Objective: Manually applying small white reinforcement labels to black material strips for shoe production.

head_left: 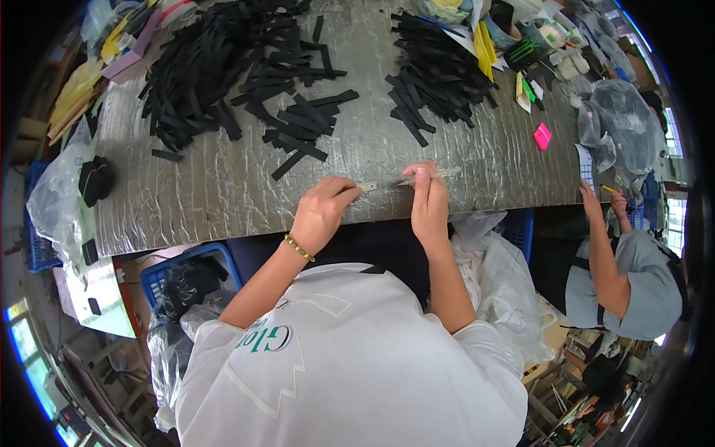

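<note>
Near the front edge of the table, my left hand is closed, its fingertips pinching a small pale tag with a dark mark on it. A short gap to the right, my right hand pinches a thin, clear, pen-like stick; its narrow end points left towards the tag. Exactly what kind of stick it is, I cannot tell. Beyond my left hand lies a large loose heap of black fabric-like strips. A smaller heap of similar strips lies beyond my right hand.
Clutter and a pink piece lie on the table's right. A clear plastic bag sits at its right end, where another person holds a yellow pencil over a sheet. A blue basket with bags stands below the front edge.
</note>
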Available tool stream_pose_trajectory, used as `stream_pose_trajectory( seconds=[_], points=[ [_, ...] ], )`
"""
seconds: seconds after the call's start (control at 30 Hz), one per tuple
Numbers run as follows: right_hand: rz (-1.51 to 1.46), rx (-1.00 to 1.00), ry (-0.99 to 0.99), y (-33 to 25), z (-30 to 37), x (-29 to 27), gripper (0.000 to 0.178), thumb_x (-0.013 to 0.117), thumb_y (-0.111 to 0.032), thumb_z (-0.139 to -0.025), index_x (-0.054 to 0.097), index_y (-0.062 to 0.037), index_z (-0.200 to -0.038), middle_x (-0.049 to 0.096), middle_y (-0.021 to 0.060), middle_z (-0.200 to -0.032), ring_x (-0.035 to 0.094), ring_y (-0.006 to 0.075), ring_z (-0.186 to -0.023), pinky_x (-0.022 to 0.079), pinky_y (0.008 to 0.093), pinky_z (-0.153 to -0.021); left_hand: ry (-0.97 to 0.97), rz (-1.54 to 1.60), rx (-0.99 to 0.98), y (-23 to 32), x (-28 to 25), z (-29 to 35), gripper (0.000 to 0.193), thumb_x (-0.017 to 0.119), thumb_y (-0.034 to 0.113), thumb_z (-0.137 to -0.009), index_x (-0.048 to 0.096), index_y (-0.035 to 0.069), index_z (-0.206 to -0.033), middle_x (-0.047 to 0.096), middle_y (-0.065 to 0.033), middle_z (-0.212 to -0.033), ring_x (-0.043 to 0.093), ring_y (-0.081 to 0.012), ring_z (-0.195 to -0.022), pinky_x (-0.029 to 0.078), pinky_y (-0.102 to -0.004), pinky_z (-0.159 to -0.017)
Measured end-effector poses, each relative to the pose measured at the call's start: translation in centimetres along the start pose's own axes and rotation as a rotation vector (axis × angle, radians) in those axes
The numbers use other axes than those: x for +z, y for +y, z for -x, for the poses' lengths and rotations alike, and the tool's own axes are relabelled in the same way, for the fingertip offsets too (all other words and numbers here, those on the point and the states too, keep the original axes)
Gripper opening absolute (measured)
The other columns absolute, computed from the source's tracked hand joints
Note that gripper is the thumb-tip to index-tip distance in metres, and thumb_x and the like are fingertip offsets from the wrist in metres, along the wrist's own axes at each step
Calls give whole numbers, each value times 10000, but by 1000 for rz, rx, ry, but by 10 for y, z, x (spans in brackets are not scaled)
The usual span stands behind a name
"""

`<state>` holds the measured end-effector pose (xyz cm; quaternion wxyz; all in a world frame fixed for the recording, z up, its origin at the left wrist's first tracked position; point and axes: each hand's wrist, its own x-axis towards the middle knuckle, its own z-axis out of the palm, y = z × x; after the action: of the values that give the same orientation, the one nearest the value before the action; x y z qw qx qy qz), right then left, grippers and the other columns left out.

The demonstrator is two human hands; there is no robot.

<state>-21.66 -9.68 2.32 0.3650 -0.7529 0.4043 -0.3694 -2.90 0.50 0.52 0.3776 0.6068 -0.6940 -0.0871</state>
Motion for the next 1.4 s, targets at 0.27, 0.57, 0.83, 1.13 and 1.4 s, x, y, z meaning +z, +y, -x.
stream_pose_trajectory(
  seconds=[0.27, 0.57, 0.83, 1.13, 1.4],
  points=[
    [-162, 235, -122, 3, 9, 14, 211, 622, -164, -995, 688, 34, -964, 694, 110, -792, 663, 159, -697, 519, 310, -653, -27, -51, 30, -1, 1, -2, 347, 620, -41, -738, 725, 61, -1052, 644, -51, -946, 636, -237, -898, 558, -348, -757],
    [-52, 100, -154, -1, 8, 15, 167, 684, -121, -934, 708, 42, -964, 706, 142, -861, 669, 216, -693, 514, 310, -645, -61, -69, 11, 3, 0, -4, 383, 613, -39, -755, 755, 93, -1086, 640, -55, -922, 627, -254, -866, 546, -360, -742],
    [-70, 87, -117, -3, 9, 18, 153, 689, -108, -929, 702, 39, -968, 702, 147, -869, 673, 238, -706, 526, 324, -653, -52, -69, 5, 0, 1, -3, 364, 617, -32, -760, 761, 96, -1069, 644, -44, -926, 624, -250, -858, 545, -356, -741],
    [-64, 87, -195, -14, 10, 19, 146, 697, -95, -927, 715, 48, -950, 713, 110, -858, 665, 160, -748, 520, 284, -689, 10, -56, -24, 0, 3, -2, 380, 623, -20, -771, 723, 76, -1125, 631, -47, -876, 618, -246, -834, 549, -352, -722],
    [-57, 103, -263, -19, 8, 34, 131, 681, -73, -926, 716, 53, -943, 722, 137, -870, 679, 170, -746, 522, 290, -683, 80, 89, -87, -3, 7, 0, 455, 635, -6, -857, 599, 54, -1306, 667, -115, -888, 650, -301, -833, 538, -403, -721]
  ],
)
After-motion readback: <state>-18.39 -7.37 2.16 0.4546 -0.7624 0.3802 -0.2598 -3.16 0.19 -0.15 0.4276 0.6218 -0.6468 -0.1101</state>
